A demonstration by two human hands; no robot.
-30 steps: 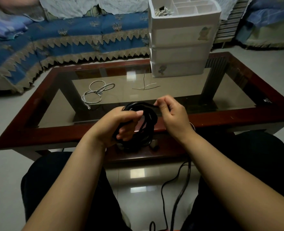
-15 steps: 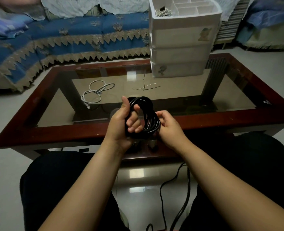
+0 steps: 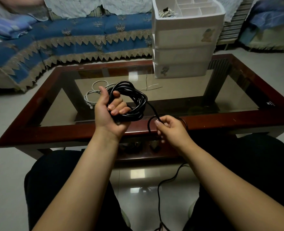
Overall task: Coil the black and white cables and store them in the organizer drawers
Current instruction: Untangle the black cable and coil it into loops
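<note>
Our left hand point(image 3: 110, 112) gripped a mostly wound black cable point(image 3: 134, 99) above the table point(image 3: 204, 121), while our right hand point(image 3: 171, 129) pinched its loose tail, which trailed to the floor. The white cable point(image 3: 94, 92) lay uncoiled on the glass; the organizer point(image 3: 184, 54) drawers stood closed, so storing remained.

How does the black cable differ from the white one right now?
The black cable is held up, its coil gripped by the left hand; the white cable lies untouched on the glass table. The black one is thicker, with a loose tail pinched by the right hand. Both are looped, neither stored.
</note>
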